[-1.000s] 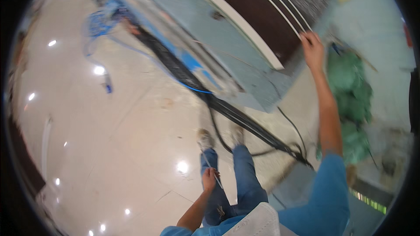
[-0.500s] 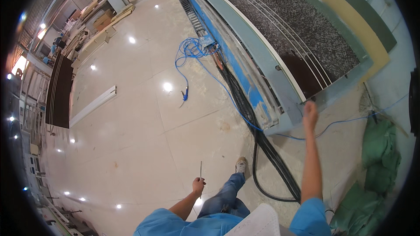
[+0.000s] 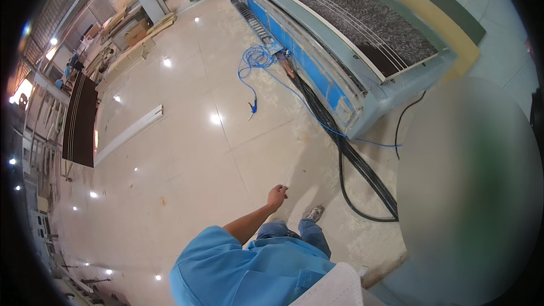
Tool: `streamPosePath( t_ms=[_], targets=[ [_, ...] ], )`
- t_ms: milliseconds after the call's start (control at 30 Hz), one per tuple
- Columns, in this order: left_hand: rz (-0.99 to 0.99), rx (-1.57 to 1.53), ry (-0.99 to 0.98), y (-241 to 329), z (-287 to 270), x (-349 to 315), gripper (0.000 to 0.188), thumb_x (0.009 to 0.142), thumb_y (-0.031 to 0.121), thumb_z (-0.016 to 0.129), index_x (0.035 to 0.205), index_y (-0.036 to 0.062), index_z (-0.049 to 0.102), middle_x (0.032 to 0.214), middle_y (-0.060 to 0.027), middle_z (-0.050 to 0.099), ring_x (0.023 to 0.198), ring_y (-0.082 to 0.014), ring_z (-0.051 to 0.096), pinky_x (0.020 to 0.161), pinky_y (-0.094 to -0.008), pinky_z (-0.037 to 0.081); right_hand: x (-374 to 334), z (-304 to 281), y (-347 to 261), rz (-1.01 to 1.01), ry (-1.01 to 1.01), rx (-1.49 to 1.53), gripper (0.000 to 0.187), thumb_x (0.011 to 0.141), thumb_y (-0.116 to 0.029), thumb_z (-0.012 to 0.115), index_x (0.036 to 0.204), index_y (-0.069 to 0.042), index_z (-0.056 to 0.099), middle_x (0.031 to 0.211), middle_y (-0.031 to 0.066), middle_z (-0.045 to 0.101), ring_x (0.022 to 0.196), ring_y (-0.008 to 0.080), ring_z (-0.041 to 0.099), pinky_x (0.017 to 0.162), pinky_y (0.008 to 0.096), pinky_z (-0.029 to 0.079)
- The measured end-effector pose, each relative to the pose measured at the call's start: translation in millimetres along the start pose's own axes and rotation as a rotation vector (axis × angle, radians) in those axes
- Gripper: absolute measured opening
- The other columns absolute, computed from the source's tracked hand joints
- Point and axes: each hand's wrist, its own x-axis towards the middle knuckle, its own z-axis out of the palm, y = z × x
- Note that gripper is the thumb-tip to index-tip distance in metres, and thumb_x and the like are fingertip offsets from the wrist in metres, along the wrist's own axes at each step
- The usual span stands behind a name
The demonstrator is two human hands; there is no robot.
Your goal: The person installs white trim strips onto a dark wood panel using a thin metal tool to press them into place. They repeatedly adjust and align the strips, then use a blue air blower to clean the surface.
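Observation:
My left hand [image 3: 277,195] hangs low in front of me over the tiled floor, its fingers curled. What it holds, if anything, is too small to make out; the thin rod seen in it earlier does not show clearly. My right hand is out of sight. Only a bit of my right forearm [image 3: 384,271] shows at the lower right, running in behind a large blurred round patch. Ahead to the right stands a long machine bed [image 3: 391,92] with a dark speckled panel [image 3: 362,17] bearing pale lines on top.
Thick black cables [image 3: 368,178] run along the floor to my right. A coiled blue air hose [image 3: 255,59] ends in a blue air gun [image 3: 253,106] on the tiles. To the left lie a white strip [image 3: 127,136] and a dark panel [image 3: 79,122].
My right hand has left the machine's near corner and gone out of sight. The left hand has moved up and right. A blurred patch now covers the right side.

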Motion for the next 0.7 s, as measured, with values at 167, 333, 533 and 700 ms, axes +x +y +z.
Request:
streamPosePath(
  t_ms=[167, 333, 533, 700],
  targets=[
    [0.246, -0.066, -0.172, 25, -3, -34, 0.035, 0.102, 0.03, 0.055, 0.115, 0.001, 0.07, 0.086, -0.0128, 0.074, 0.079, -0.0214, 0.071, 0.073, -0.0358, 0.054, -21, -52, 148, 0.125, 0.127, 0.327, 0.013, 0.094, -0.015, 0.065, 0.095, -0.004, 0.058, 0.072, 0.0118, 0.06, 0.058, 0.027, 0.062, 0.047, 0.0391, 0.053],
    [0.237, -0.197, -0.426, -9, -23, -144, 0.034, 0.106, 0.03, 0.051, 0.126, 0.0047, 0.065, 0.085, -0.0072, 0.071, 0.072, -0.0154, 0.064, 0.069, -0.0342, 0.052, -121, 53, 192, -0.141, -0.035, 0.539, 0.021, 0.093, -0.015, 0.06, 0.112, -0.006, 0.056, 0.091, 0.0138, 0.062, 0.071, 0.0287, 0.065, 0.054, 0.0369, 0.056],
    [0.03, -0.187, -0.754, -129, -63, -282, 0.04, 0.108, 0.036, 0.049, 0.136, 0.0106, 0.061, 0.094, -0.0043, 0.071, 0.083, -0.014, 0.064, 0.075, -0.0299, 0.053, -409, 165, 104, -1.24, -0.344, 0.125, 0.06, 0.1, -0.011, 0.061, 0.156, -0.001, 0.041, 0.154, 0.0168, 0.051, 0.139, 0.0273, 0.051, 0.114, 0.0383, 0.041],
    [-0.316, -0.35, -1.179, -183, -90, -297, 0.034, 0.11, 0.035, 0.044, 0.126, 0.0122, 0.064, 0.097, -0.0022, 0.071, 0.072, -0.0116, 0.059, 0.063, -0.0261, 0.049, -546, 158, 160, -1.886, -0.231, -0.17, 0.053, 0.093, -0.027, 0.072, 0.142, -0.012, 0.06, 0.152, 0.0173, 0.051, 0.142, 0.036, 0.045, 0.116, 0.0509, 0.037]
  ],
)
